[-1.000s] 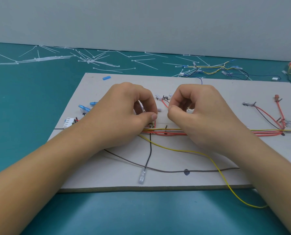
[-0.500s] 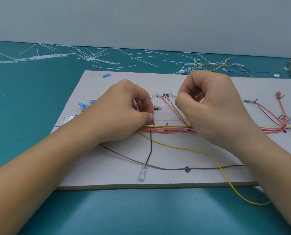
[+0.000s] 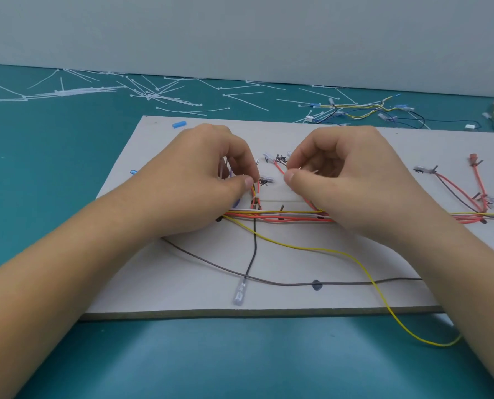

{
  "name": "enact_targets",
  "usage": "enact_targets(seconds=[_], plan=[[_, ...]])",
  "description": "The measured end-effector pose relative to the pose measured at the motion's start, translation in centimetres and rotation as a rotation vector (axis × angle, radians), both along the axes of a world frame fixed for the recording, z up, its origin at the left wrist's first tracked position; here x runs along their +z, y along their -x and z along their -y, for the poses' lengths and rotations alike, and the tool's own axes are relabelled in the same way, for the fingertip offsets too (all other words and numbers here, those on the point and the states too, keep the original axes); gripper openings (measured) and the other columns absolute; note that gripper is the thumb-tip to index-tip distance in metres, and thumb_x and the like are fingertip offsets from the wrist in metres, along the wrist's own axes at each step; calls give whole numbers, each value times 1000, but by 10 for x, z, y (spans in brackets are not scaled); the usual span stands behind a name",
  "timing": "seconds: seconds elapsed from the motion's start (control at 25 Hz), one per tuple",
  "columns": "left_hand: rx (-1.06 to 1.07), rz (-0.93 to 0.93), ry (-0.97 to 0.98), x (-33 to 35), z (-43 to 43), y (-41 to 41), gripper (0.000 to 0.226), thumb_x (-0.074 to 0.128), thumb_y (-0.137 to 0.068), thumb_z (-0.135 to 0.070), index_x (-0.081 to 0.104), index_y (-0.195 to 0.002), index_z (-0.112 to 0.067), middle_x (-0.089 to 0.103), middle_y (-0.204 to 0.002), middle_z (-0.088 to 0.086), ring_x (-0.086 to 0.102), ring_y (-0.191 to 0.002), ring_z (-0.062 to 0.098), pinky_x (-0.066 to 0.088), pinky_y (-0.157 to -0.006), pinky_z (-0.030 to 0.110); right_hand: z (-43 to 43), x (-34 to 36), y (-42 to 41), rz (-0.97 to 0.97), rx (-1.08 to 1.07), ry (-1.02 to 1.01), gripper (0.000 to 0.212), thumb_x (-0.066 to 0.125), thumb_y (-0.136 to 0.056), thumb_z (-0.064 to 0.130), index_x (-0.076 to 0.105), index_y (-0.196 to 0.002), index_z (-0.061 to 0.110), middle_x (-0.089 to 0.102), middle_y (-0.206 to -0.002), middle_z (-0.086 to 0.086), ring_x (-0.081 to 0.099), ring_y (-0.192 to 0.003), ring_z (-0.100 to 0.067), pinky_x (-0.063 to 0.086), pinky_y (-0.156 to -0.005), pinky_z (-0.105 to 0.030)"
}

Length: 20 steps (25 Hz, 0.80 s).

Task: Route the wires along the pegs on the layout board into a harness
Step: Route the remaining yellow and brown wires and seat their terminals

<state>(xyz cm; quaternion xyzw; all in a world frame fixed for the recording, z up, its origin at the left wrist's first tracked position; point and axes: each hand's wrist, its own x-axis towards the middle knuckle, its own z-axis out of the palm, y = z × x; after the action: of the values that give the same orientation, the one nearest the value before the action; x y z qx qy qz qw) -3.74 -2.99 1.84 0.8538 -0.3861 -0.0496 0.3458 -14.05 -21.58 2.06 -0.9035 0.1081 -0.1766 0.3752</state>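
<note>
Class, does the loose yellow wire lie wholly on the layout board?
No, the yellow wire runs off the layout board at its near edge onto the teal table.

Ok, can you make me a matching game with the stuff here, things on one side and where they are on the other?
Things: 1 yellow wire; 2 blue piece; 3 white cable ties.
Places: A on the teal table behind the board; B runs off the board's front edge; C at the board's far left corner.
Pairs: 1-B; 2-C; 3-A.
</note>
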Motion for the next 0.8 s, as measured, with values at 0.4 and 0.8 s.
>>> enact_targets(seconds=[0.4,0.8], plan=[[-25,47,-46,-5,5,5,10,72,-88,-31,71,-79,-35,59,-87,-16,56,-84,0,38,-65,12,-7,-3,1,-106,40,163,16,69,-87,21,66,-71,24,63,-62,11,58,-63,1,41,-55,-11],[-61,-4,-62,-3,5,-2,10,77,-85,-33,75,-76,-38,64,-80,-19,58,-80,6,51,-74,30,-11,-3,3,-18,45,94,18,70,-88,14,65,-72,20,56,-58,7,48,-51,-1,36,-49,-12]])
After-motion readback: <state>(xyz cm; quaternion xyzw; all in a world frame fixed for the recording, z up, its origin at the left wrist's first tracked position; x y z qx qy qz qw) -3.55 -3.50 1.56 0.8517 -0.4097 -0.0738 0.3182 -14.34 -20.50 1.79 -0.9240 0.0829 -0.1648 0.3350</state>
